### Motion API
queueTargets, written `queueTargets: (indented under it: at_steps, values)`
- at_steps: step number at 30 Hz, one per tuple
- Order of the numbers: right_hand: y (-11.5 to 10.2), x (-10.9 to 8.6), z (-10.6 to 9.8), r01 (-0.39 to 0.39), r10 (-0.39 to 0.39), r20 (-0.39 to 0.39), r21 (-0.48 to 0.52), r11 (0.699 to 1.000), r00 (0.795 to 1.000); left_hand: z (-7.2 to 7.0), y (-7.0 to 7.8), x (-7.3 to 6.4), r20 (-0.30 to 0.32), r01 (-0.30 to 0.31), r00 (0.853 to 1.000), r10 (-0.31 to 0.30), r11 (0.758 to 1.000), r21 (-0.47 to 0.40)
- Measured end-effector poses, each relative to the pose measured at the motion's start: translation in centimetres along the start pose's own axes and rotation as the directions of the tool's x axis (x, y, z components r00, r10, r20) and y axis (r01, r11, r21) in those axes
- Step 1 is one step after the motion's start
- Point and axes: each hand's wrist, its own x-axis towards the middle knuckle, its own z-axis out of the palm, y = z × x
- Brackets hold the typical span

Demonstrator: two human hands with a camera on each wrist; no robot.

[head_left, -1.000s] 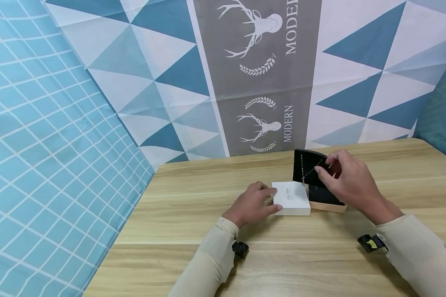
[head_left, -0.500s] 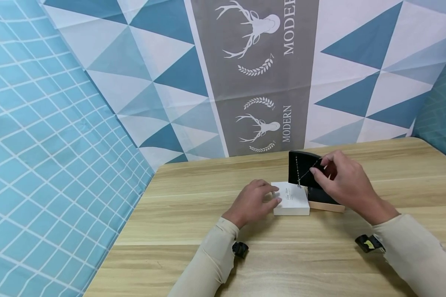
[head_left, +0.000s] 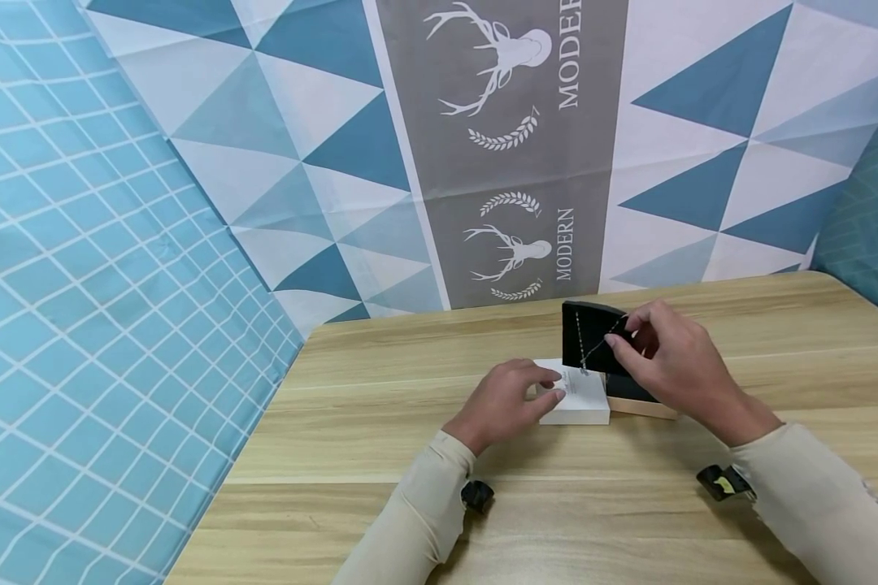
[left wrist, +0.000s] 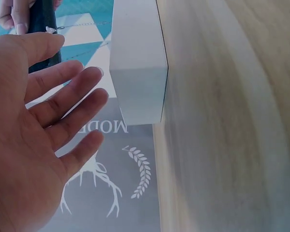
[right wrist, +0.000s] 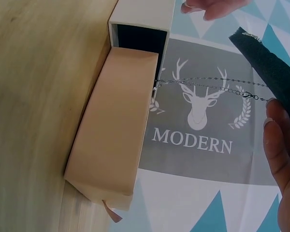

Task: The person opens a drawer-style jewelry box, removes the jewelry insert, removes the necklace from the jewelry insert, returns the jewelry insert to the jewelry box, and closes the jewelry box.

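My right hand point(head_left: 676, 353) pinches a black necklace card point(head_left: 596, 327) between thumb and fingers, raised over the box. A thin silver necklace point(head_left: 580, 329) forms a V on its front. Behind the card, in the right wrist view, its chain and clasp point(right wrist: 249, 95) stretch toward the box. That box is a white sleeve point(head_left: 588, 413) with a peach drawer point(right wrist: 111, 116) slid partway out to the right. Over the sleeve's left part hovers my left hand point(head_left: 499, 404), fingers loosely spread and holding nothing; the left wrist view shows a gap between its fingertips and the sleeve.
The wood-grain table point(head_left: 366, 422) extends around the box on every side. A ribbon tab point(right wrist: 111, 212) sticks out of the drawer's end. Behind the table hangs a patterned cloth point(head_left: 512, 162), with a blue checked cloth point(head_left: 80, 284) at the left.
My right hand has moved the necklace card left and slightly down, so it now overlaps the white sleeve. The left hand has come off the sleeve's edge and shifted slightly right.
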Motion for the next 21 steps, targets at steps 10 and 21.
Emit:
queueTargets:
  at_steps: [10,21]
  values:
    - [-0.2,0.0,0.1,0.013,-0.013,-0.008,-0.009,1.000,1.000,0.0,0.8,0.1,0.027,0.010,1.000,-0.008,0.998,-0.060]
    - [-0.4,0.0,0.2,0.042,-0.043,-0.024,-0.013,0.999,0.999,0.2,1.3,0.2,0.053,0.024,0.999,-0.012,0.969,-0.245]
